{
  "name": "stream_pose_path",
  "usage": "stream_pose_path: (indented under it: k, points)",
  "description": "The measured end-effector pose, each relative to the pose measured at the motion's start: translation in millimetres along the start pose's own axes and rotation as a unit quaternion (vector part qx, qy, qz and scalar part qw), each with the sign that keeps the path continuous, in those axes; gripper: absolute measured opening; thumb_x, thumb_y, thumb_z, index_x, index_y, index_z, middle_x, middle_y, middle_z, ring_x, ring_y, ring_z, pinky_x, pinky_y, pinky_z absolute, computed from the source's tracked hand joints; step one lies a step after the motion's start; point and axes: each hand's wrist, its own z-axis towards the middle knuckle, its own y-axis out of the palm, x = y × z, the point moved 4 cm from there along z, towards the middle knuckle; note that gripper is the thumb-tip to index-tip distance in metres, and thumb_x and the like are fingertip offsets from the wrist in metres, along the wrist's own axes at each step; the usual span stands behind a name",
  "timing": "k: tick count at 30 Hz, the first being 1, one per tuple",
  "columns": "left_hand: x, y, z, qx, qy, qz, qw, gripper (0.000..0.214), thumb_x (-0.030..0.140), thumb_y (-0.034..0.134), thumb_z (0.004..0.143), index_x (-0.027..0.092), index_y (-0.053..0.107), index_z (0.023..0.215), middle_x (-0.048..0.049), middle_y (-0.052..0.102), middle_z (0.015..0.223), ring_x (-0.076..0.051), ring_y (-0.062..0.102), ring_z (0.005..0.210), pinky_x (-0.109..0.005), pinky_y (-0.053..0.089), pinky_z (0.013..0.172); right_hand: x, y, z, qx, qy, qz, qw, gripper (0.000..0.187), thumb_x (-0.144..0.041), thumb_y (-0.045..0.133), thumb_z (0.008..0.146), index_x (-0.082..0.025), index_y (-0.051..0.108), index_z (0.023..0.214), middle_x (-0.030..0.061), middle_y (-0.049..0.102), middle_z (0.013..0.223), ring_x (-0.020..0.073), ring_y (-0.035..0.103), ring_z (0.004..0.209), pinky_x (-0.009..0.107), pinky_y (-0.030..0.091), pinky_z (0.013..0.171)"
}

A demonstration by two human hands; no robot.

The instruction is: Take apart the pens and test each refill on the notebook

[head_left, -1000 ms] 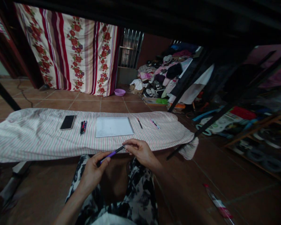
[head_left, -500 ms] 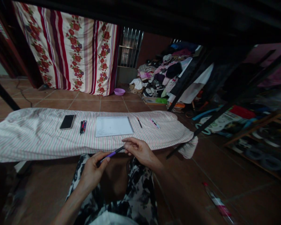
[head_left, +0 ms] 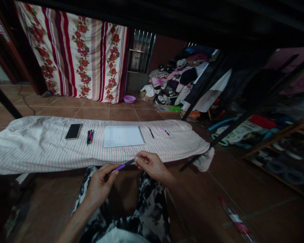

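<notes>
My left hand [head_left: 100,182] is closed around one end of a purple and black pen [head_left: 120,167], which slants up to the right above my lap. The fingertips of my right hand [head_left: 152,166] pinch the pen's far, dark end. Just beyond my hands, a spiral notebook [head_left: 123,136] lies open at a pale page on the striped cloth [head_left: 50,148]. Left of it are several pens [head_left: 90,137] side by side and a dark phone [head_left: 73,131]. A thin dark pencil or pen [head_left: 151,132] and some pastel pens [head_left: 167,133] lie to its right.
Dark metal posts [head_left: 200,157] rise at the cloth's right end. A plastic bottle [head_left: 236,219] lies on the tiled floor [head_left: 205,206] to the right. Beyond are a purple basin [head_left: 129,99], a flowered curtain [head_left: 91,60] and a heap of clothes [head_left: 177,79].
My right hand's index finger, stretched out over the pen before, has curled in, and the fingertips now pinch the pen's end. My left hand and the pen have hardly moved.
</notes>
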Motion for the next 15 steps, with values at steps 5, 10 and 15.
stream_pose_path:
  k: [5,10,15]
  points:
    - [-0.8,-0.2,-0.7,-0.003,-0.014,0.004,1.0,0.026,0.031,0.054,0.078,0.02,0.07,0.094,-0.0052,0.068,0.083,-0.02,0.062,0.082,-0.03,0.047,0.074,-3.6,0.8,-1.7,0.007,0.009,-0.013,1.0,0.027,-0.04,0.052,0.079,-0.016,0.058,0.069,-0.0001,0.057,0.061,0.0101,0.054,0.054,0.022,0.042,0.053]
    - [-2.4,-1.2,-0.4,0.011,-0.033,-0.014,0.999,0.023,0.031,0.056,0.075,0.02,0.071,0.089,-0.0046,0.068,0.078,-0.02,0.062,0.076,-0.031,0.048,0.072,-2.3,1.5,-1.1,-0.008,0.011,0.094,0.995,0.027,-0.035,0.063,0.071,-0.019,0.063,0.092,-0.0008,0.059,0.069,0.0115,0.057,0.063,0.023,0.045,0.059]
    - [-3.1,-1.4,-1.0,0.019,-0.038,-0.027,0.999,0.022,0.031,0.058,0.074,0.021,0.072,0.087,-0.0046,0.069,0.079,-0.021,0.062,0.077,-0.032,0.048,0.075,-0.7,1.0,-0.5,0.01,0.017,0.105,0.994,0.018,-0.033,0.065,0.068,-0.019,0.066,0.079,-0.0014,0.06,0.063,0.0117,0.056,0.059,0.025,0.044,0.059]
